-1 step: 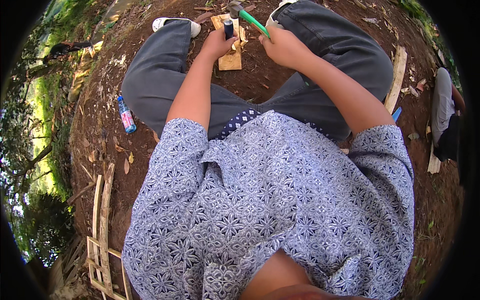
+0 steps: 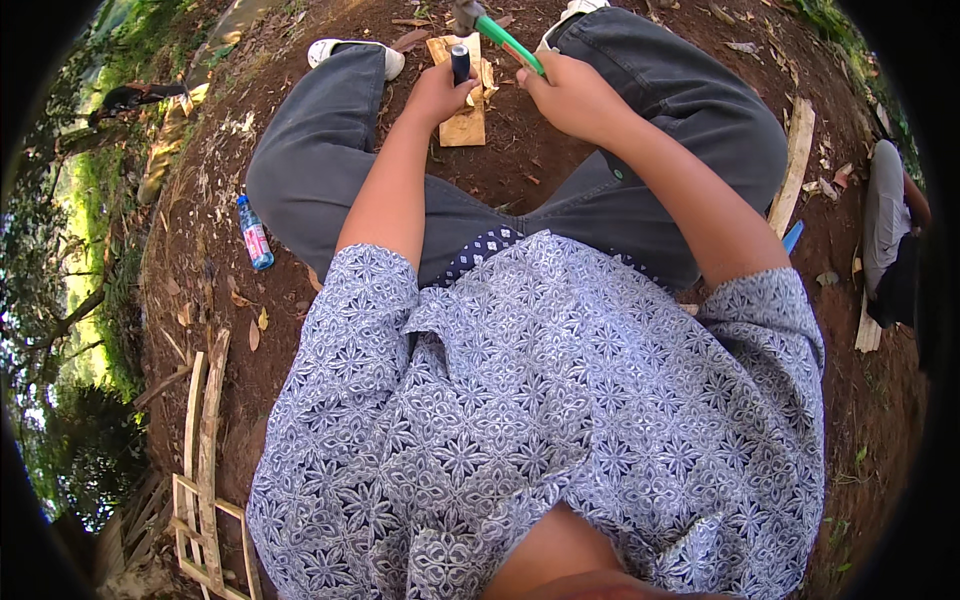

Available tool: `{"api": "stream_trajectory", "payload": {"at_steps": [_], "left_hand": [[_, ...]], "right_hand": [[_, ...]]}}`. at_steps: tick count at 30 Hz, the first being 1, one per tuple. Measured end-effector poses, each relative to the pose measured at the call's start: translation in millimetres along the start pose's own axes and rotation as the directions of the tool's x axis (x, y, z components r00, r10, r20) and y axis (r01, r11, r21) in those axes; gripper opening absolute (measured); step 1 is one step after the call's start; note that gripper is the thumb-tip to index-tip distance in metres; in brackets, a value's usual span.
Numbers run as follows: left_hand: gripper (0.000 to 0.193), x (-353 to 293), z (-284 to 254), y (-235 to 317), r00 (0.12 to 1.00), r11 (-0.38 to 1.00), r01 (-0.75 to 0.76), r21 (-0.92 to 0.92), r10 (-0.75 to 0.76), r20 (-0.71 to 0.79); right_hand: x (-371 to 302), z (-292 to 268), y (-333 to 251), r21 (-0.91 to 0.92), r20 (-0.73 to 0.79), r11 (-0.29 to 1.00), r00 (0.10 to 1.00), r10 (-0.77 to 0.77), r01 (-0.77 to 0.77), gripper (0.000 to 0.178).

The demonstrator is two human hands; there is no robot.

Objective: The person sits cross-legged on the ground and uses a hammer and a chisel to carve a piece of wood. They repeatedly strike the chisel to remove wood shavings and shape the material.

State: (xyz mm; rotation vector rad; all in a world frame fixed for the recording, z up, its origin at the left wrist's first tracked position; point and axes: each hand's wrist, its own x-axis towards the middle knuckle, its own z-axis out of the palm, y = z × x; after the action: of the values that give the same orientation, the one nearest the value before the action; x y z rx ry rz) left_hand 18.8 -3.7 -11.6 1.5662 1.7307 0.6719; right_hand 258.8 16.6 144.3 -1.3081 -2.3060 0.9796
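Gripping, left hand (image 2: 438,97): dark tool handle (image 2: 460,66) is clasped roughly upright.
Right hand (image 2: 574,96): green-handled hammer (image 2: 508,42) is clenched, slanting forward-left.
Hammer head (image 2: 466,16): is seen just beyond the dark handle's top, apart.
Wooden board (image 2: 463,131): is laid lengthwise away from the body, beneath the left hand.

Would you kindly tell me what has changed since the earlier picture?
Very little: the hammer has edged slightly up the picture relative to the dark handle, and the whole view has shifted a touch. Nothing was taken hold of or let go: the left hand still grips the dark handle over the board, the right hand the hammer.
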Motion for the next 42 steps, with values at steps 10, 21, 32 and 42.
{"api": "stream_trajectory", "payload": {"at_steps": [10, 21, 32, 42], "left_hand": [[0.029, -2.4, -2.5, 5.2, 1.000, 0.989, 0.014, 0.148, -0.013, -0.007], [0.030, -0.2, -3.6, -0.5, 0.997, 0.997, 0.076, 0.003, -0.077, 0.024], [0.027, 0.2, 3.5, 6.0, 0.999, 0.999, 0.027, -0.027, -0.026, 0.021], [0.025, 3.6, -0.7, -6.8, 0.998, 0.998, -0.056, 0.008, 0.056, -0.009]], "right_hand": [[-11.4, -26.5, -57.1, 0.234, -0.060, 0.971, 0.998, -0.028, 0.041, 0.030], [-1.0, -16.3, -44.6, 0.197, -0.209, 0.971, 0.973, -0.098, 0.140, 0.030], [-5.9, 3.4, 1.5, 0.008, 0.053, 1.000, 0.999, -0.008, 0.008, 0.031], [8.4, -1.7, -16.7, 0.063, 0.060, 0.998, 0.998, -0.026, 0.022, 0.032]]}}
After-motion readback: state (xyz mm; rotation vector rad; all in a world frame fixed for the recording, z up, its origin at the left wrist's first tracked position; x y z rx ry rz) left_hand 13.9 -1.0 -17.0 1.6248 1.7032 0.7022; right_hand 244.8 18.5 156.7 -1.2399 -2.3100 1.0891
